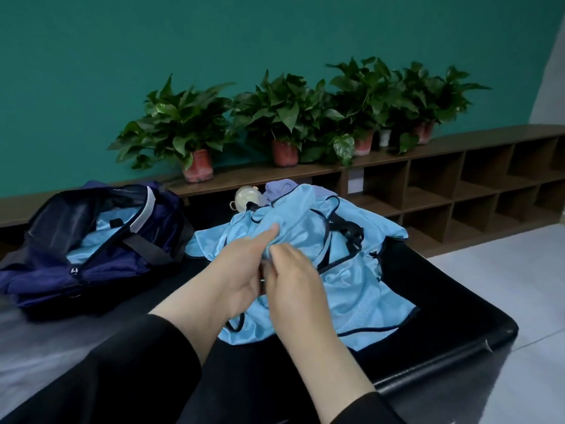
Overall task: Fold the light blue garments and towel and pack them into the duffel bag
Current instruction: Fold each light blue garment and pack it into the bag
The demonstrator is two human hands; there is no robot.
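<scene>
Left hand and right hand pinch a fold of the light blue garment heaped on the black table; navy duffel bag, unzipped at left, apparently holds blue fabric.

your hands, left and right, sit together at the near edge of the light blue garment pile, which spreads over the right half of the black desk almost to its rounded right edge. dark straps loop across the top of the pile. between the pile and the open duffel bag on the left runs a bare strip of desk, wide enough to pass a hand. the bag's mouth is unzipped, with blue cloth already inside. behind the pile, a cream cup and a lilac cloth crowd the far edge, just before the wooden shelf.
</scene>
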